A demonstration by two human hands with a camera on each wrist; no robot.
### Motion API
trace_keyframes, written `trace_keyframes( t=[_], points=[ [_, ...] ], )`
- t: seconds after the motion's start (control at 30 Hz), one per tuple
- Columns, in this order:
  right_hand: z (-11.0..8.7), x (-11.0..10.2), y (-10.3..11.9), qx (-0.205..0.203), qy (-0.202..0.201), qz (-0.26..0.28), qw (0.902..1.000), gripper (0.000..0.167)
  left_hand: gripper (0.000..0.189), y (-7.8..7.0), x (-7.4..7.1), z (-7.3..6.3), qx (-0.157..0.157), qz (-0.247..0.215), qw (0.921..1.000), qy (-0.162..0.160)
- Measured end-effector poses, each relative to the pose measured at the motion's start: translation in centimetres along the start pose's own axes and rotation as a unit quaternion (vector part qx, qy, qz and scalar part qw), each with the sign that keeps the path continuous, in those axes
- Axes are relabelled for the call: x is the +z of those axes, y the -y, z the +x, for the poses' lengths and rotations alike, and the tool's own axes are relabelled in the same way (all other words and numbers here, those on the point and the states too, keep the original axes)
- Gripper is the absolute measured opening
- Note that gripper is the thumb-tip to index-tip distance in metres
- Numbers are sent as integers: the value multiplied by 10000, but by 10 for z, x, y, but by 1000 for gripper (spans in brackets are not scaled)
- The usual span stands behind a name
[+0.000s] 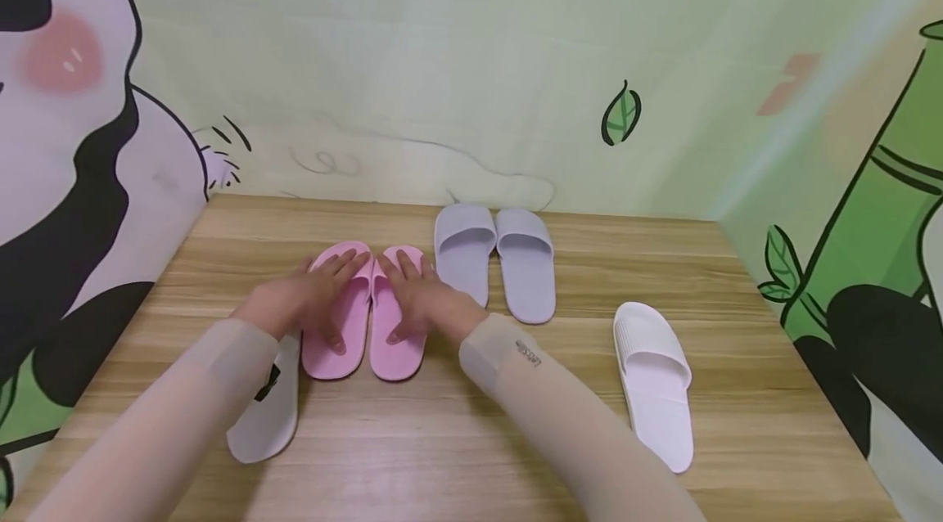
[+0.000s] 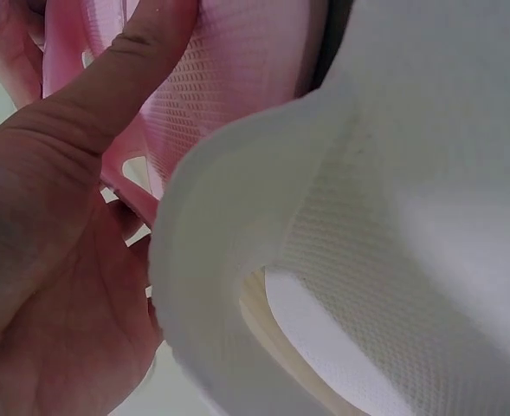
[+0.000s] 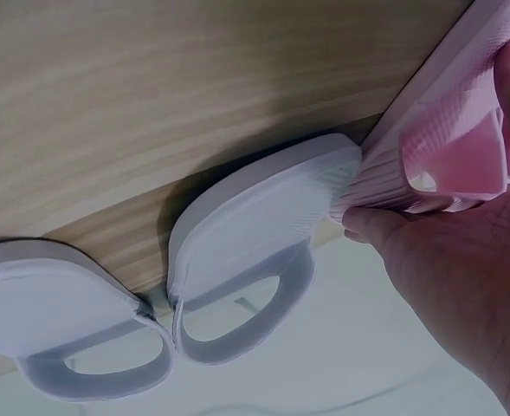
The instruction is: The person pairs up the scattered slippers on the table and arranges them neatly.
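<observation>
A pair of pink slippers lies side by side on the wooden surface, toes toward the wall. Fingers spread, my left hand (image 1: 318,297) rests across the strap of the left pink slipper (image 1: 346,354), its thumb on the footbed. Over the right pink slipper (image 1: 398,357), my right hand (image 1: 420,297) lies with extended fingers on the strap and its thumb near the outer edge. In the left wrist view, a white slipper (image 2: 410,217) stands close beside my left hand. Seen from the right wrist, a grey slipper (image 3: 255,195) is close to my right fingertips.
A pair of grey slippers (image 1: 526,285) sits against the wall, right of the pink pair. One white slipper (image 1: 656,383) lies at the right; its dark-marked counterpart (image 1: 268,420) is partly under my left forearm. Panda-printed walls (image 1: 471,96) border the wooden surface (image 1: 412,456).
</observation>
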State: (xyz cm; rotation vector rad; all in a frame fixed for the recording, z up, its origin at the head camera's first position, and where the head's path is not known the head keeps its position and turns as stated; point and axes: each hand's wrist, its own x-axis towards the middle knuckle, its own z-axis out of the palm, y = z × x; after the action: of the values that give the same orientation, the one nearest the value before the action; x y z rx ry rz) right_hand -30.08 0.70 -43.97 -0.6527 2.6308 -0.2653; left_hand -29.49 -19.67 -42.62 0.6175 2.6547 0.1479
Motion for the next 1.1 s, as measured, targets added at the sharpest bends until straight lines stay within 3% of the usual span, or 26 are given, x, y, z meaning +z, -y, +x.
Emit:
trace_keyframes(
  t=[0.6,0.83,1.1],
  points=[
    [13,-10,-4,-23,-50,-183,9998,125,141,8,-11,12,-243,-244,9992,187],
    [17,-13,-5,-66,-63,-150,9998,126,141,13,-12,19,-95,-110,9998,103],
    [22,-17,-5,-45,-79,-87,9999,125,141,15,-18,23,-414,-263,9985,227]
  ],
)
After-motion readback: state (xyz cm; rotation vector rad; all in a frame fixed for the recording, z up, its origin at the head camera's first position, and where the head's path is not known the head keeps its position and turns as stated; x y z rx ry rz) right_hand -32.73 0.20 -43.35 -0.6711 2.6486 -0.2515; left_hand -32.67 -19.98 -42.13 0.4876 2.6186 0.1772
